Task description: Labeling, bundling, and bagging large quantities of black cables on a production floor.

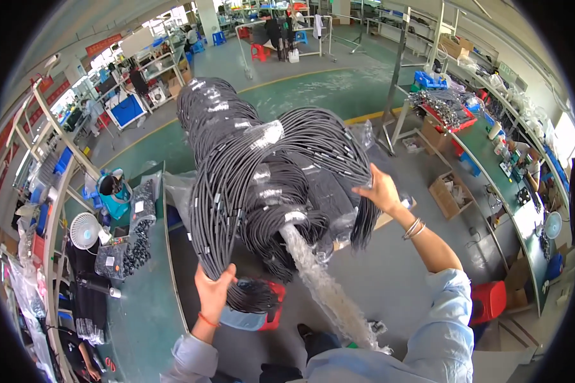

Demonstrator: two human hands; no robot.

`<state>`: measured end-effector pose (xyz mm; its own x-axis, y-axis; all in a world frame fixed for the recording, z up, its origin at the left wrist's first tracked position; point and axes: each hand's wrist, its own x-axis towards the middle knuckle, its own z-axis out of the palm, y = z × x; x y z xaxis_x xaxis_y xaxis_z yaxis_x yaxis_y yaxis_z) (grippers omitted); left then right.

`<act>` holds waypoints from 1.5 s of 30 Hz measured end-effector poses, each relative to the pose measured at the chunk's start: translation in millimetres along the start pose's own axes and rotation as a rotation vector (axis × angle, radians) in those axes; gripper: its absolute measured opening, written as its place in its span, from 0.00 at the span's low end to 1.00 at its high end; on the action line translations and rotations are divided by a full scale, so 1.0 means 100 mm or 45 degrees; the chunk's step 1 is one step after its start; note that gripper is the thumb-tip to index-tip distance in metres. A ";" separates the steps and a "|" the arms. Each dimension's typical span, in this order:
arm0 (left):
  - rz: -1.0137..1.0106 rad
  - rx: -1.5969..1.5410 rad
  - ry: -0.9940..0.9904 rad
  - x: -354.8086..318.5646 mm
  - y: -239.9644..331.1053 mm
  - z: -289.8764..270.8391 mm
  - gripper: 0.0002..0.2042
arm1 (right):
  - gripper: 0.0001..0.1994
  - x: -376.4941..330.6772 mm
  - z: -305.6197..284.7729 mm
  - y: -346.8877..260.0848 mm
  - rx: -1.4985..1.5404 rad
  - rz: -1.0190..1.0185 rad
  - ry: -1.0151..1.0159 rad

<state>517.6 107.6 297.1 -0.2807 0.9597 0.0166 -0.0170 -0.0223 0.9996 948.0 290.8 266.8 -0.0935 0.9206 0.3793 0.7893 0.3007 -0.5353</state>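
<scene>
A thick bundle of black cables arches between my two hands, bound at its top with clear wrap. My left hand is closed round its left leg, and the loose cable ends droop below that hand. On the other side my right hand grips the right leg, thumb pointing inward, with cable ends hanging beneath it. Behind and under this bundle, more black cable bundles hang in a row over a long bar. The bar's near end is wrapped in crinkled clear plastic and points toward my body.
On the left, a green workbench holds bagged black parts and a white fan. A red stool stands at my right. Further right are a cardboard box and a long bench with a red tray of parts.
</scene>
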 end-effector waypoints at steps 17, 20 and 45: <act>-0.091 -0.171 0.144 -0.16 -0.64 0.25 0.10 | 0.26 -0.01 0.28 -0.51 0.181 0.157 -0.157; -0.162 -0.045 0.343 0.01 -1.36 0.28 0.09 | 0.29 -0.20 0.75 -0.17 0.024 0.123 -0.103; 1.574 0.672 -1.648 -0.66 -0.08 1.64 0.26 | 0.27 -3.46 -1.59 -1.77 -0.102 0.782 -0.927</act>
<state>693.6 90.1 291.7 0.9152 0.0647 0.3978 -0.0668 -0.9491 0.3079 936.9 -120.8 350.4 0.0175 0.8493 -0.5276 0.8629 -0.2793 -0.4212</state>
